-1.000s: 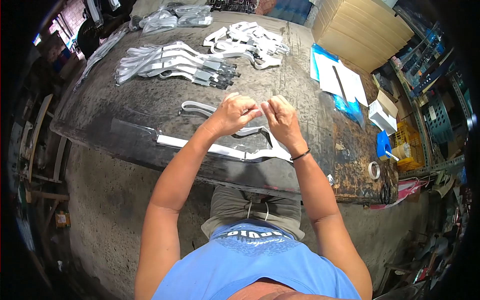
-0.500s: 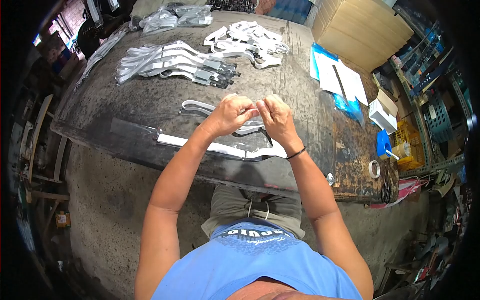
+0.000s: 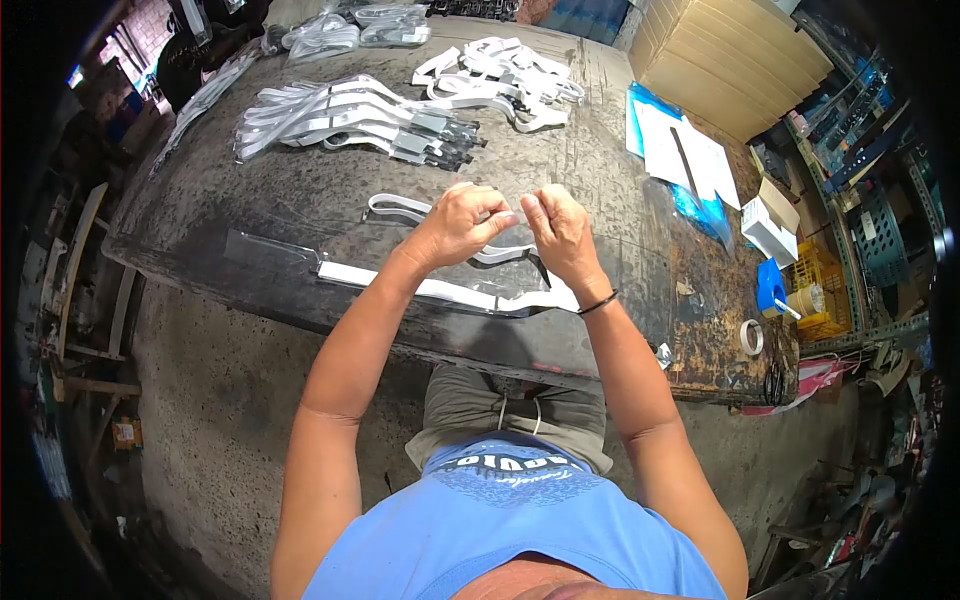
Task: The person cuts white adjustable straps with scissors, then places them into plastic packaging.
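My left hand [image 3: 462,226] and my right hand [image 3: 562,236] are raised over the near part of the table, close together. Thumb and fingers of each are pinched; what they hold, if anything, is too small to make out. Below them lies a long white strap [image 3: 440,290], its right end partly hidden by my right forearm. From its left end a clear plastic sleeve [image 3: 268,252] stretches flat along the table. Just behind, a looped white strap [image 3: 398,205] passes under my left hand. A short dark strip [image 3: 542,272] shows beside my right hand.
Bagged white straps [image 3: 345,118] lie in a stack at the back left, beside a loose heap of white straps [image 3: 510,80]. To the right are papers [image 3: 690,165], a cardboard box [image 3: 735,65], a small white box [image 3: 768,235], a blue tape dispenser [image 3: 770,287] and a tape roll [image 3: 751,337].
My hands have drawn slightly apart, with a small gap now between the fingertips. Both remain pinched. The view has shifted a little; the straps lie as before.
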The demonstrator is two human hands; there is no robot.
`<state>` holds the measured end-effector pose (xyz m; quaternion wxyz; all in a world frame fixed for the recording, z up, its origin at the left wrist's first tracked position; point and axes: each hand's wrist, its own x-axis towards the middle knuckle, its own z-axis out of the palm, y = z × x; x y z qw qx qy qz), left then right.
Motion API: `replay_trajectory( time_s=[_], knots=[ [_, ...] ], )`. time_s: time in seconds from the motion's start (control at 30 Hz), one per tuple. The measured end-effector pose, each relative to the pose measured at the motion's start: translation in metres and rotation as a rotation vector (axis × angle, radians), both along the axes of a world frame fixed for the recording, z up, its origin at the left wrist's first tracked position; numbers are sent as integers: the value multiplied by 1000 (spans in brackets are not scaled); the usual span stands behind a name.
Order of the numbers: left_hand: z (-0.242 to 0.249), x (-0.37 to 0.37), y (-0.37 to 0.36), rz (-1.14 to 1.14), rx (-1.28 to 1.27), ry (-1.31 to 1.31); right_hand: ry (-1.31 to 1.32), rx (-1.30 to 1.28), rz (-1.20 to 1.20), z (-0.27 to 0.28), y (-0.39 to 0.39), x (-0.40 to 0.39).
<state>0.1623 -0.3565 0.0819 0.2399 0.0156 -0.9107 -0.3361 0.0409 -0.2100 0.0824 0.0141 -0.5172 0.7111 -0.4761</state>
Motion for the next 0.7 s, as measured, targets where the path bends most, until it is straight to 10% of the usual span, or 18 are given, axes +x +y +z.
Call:
replay_trajectory(
  time_s=[0.27, 0.33, 0.47, 0.57, 0.7],
  knots=[
    [1, 4, -1, -6, 20, -22, -287, -76, 168, -7, -6, -3],
    [0, 3, 1, 3, 12, -9, 100, 2, 40, -1, -2, 3],
    [-1, 3, 1, -9, 31, -10, 67, 120, -20, -6, -5, -3],
    [3, 8, 0, 22, 71, 15, -517, -118, 193, -10, -7, -1],
    [4, 8, 1, 26, 95, 26, -292, -15, 172, -12, 1, -8]
  ],
)
